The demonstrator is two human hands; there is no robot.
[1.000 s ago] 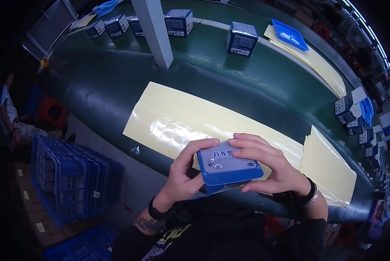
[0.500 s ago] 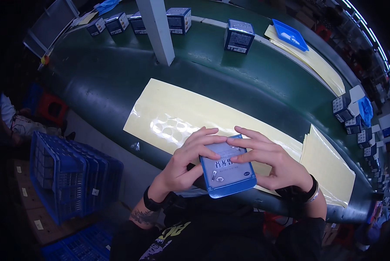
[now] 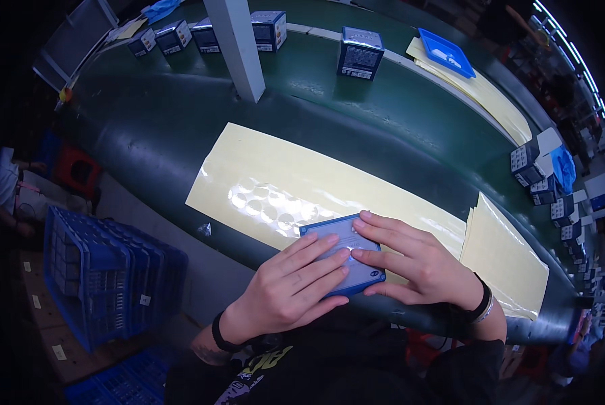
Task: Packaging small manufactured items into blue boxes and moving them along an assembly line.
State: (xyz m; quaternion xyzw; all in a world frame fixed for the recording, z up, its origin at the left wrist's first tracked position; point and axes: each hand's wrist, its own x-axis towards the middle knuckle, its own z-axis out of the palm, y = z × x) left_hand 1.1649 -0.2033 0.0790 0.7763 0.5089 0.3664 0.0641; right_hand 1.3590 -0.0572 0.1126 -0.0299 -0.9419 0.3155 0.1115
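A blue and pale-grey box [image 3: 362, 273] with printing on its face is held low in front of my body, tilted a little. My left hand [image 3: 290, 282] grips it from the left, its fingers lying across the upper face. From the right, my right hand [image 3: 420, 260] holds the same box, fingertips on the face and thumb along the lower right edge. The fingertips of both hands nearly meet mid-face. Below the box lies a long cream sheet [image 3: 282, 155] with rows of round clear stickers [image 3: 265, 202] on the green table [image 3: 147, 128].
Several dark-blue boxes [image 3: 361, 54] stand along the far side, with more boxes [image 3: 542, 189] at the right. A white post [image 3: 232, 47] rises from the table. More cream sheets [image 3: 508, 263] lie right, near a blue tray [image 3: 447, 52]. Blue crates [image 3: 107, 270] are stacked left.
My left hand has slid onto the face of the box with its fingers laid flatter. The box has turned slightly, and the blue flap at its near end no longer sticks out as far.
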